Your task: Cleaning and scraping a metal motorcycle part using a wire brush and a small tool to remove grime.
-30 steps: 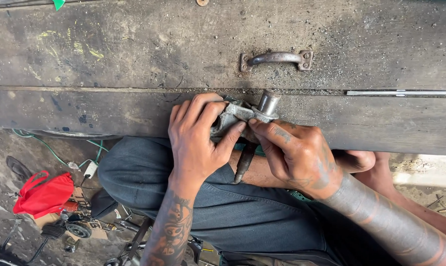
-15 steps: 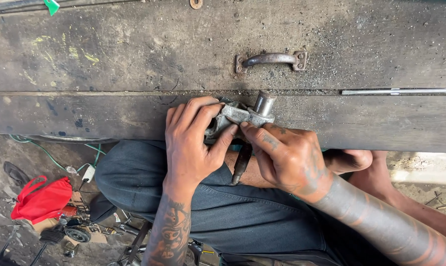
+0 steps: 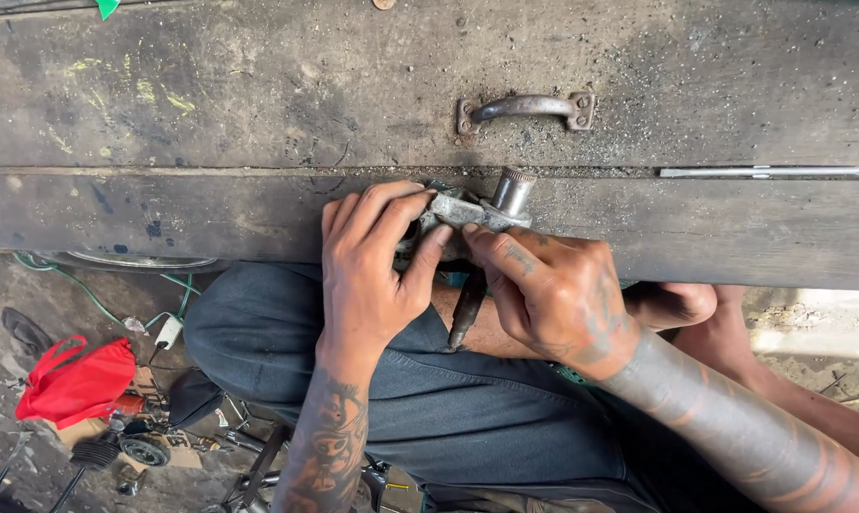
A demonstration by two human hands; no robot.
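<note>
A small grey metal part (image 3: 467, 211) with a round threaded tube (image 3: 513, 190) rests against the front board of a worn wooden workbench (image 3: 258, 114). My left hand (image 3: 372, 266) wraps over its left end, fingers curled on top. My right hand (image 3: 548, 290) pinches its right side with thumb and forefinger. A dark rod-like handle (image 3: 468, 306) hangs down from the part between the two hands. The underside of the part is hidden by my fingers.
A metal drawer handle (image 3: 526, 106) is screwed to the bench above the part. A thin silver rod (image 3: 762, 172) lies in the groove at right. Below, my legs in dark trousers (image 3: 448, 399), a red bag (image 3: 78, 380) and scattered tools on the dirt floor.
Both hands keep the same hold on the part; only the view has shifted slightly. The fingers adjust a little around the part.
</note>
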